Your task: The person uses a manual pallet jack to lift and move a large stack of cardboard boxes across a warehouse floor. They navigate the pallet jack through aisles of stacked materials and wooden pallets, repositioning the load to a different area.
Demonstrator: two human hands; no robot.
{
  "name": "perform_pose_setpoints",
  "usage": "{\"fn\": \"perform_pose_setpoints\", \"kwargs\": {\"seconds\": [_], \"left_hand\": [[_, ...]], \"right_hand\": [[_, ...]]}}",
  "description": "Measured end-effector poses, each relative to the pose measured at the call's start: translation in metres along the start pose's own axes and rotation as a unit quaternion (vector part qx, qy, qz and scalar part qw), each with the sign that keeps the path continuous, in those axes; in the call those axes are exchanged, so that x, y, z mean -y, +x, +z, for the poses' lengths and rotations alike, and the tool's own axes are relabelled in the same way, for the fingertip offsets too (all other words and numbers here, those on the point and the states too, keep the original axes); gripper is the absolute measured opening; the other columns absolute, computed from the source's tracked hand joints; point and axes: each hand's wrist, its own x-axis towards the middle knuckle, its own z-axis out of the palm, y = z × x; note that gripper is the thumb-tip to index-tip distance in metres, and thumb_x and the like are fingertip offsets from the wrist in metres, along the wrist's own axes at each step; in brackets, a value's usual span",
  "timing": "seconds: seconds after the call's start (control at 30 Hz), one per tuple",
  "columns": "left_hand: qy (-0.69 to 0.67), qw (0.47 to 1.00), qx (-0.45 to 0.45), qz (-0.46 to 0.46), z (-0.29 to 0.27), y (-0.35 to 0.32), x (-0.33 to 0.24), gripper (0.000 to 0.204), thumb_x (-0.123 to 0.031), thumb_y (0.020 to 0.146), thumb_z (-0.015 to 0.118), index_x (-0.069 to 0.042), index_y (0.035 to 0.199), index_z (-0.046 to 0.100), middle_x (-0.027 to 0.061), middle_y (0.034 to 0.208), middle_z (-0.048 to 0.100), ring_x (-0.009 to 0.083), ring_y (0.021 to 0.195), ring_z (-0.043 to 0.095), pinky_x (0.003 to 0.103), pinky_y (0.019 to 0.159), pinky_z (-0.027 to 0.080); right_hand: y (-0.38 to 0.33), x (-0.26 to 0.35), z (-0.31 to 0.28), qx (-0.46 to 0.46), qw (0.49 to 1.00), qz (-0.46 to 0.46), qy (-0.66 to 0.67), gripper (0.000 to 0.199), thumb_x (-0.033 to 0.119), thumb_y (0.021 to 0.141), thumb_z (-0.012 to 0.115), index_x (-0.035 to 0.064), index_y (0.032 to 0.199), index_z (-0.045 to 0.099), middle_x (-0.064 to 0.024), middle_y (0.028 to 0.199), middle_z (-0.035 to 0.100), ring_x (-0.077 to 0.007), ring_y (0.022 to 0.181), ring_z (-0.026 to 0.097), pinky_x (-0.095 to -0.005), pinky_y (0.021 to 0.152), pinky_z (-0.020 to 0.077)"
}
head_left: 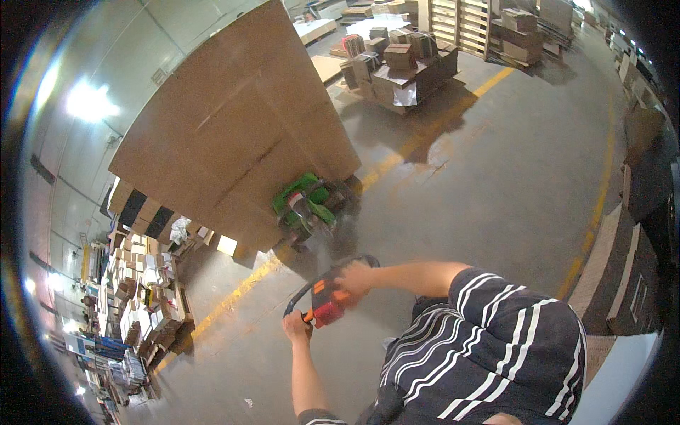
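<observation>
The fingers of the left hand [296, 328] were curled round the left side of a control handle [329, 301], just below the centre of the frame. The right hand [356, 278] lay on the upper right part of that handle; blur hid its fingers, so I cannot tell how tightly they were closed. The handle had a red body with orange parts and a black looped grip. Both forearms were bare, the left rising from the lower edge, the right reaching in from the striped shirt [482, 347] at the lower right.

Above the hands, near the centre, stood a green machine body [308, 202], somewhat blurred. Directly behind it a large brown panel [234, 120] filled much of the upper left, its lower right part partly hidden by the machine.

A yellow floor line [237, 294] ran slantwise from the lower left toward the upper right across the grey floor [510, 184]. Piled cartons and packages [145, 290] crowded the left side. At the upper centre, a low load of boxes [404, 71] stood near the line, and a wooden pallet [459, 25] was upright beyond it. Flat brown stacks [605, 269] lined the right edge, and a bright lamp [91, 103] glared at the upper left.
</observation>
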Motion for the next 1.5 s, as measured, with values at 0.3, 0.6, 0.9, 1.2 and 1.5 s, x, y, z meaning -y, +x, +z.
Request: {"fn": "perform_pose_setpoints", "kwargs": {"seconds": [0.3,0.6,0.9,1.2,1.5], "left_hand": [[-0.018,0.999,-0.001,-0.051,-0.011,0.000,-0.036,0.034,-0.034,0.074,0.076,-0.008,0.071,0.056,0.0136,0.071,0.059,0.0355,0.077,0.059,0.048,0.074,0.044],[0.037,0.993,-0.007,-0.114,-0.023,-0.016,-0.130,0.027,-0.028,0.071,0.075,-0.008,0.070,0.058,0.0126,0.071,0.060,0.0327,0.076,0.061,0.046,0.069,0.045],[0.032,0.981,-0.041,-0.189,-0.016,-0.066,-0.225,0.012,-0.020,0.081,0.061,-0.009,0.077,0.063,0.0126,0.076,0.062,0.0338,0.078,0.062,0.046,0.068,0.048],[0.044,0.956,-0.019,-0.289,-0.030,-0.142,-0.384,0.027,-0.032,0.082,0.066,-0.007,0.076,0.058,0.0114,0.081,0.059,0.0337,0.086,0.057,0.045,0.077,0.047],[0.047,0.931,-0.082,-0.353,-0.024,-0.223,-0.587,0.024,-0.031,0.072,0.066,-0.009,0.073,0.058,0.0131,0.078,0.058,0.0368,0.082,0.056,0.048,0.072,0.042]], "right_hand": [[-0.008,-0.021,0.019,-0.072,0.997,-0.028,-0.013,0.040,0.039,0.074,0.075,0.0121,0.102,0.066,-0.0147,0.103,0.063,-0.0308,0.101,0.061,-0.0446,0.088,0.0394],[-0.066,-0.075,-0.022,0.039,0.994,-0.036,0.094,0.035,0.037,0.075,0.075,0.0104,0.097,0.068,-0.0150,0.093,0.071,-0.0316,0.086,0.070,-0.0462,0.077,0.0528],[-0.144,-0.120,-0.048,0.069,0.981,-0.134,0.121,0.037,0.039,0.075,0.075,0.0068,0.090,0.067,-0.0161,0.082,0.071,-0.0346,0.080,0.071,-0.0467,0.070,0.0556],[-0.273,-0.151,-0.053,0.072,0.966,-0.218,0.117,0.025,0.029,0.084,0.062,0.0045,0.081,0.068,-0.0182,0.079,0.069,-0.0364,0.075,0.068,-0.0479,0.064,0.0524],[-0.408,-0.219,-0.038,0.155,0.936,-0.276,0.150,0.034,0.034,0.070,0.076,0.0089,0.090,0.065,-0.0147,0.079,0.069,-0.0353,0.078,0.069,-0.0483,0.065,0.0538]]}}
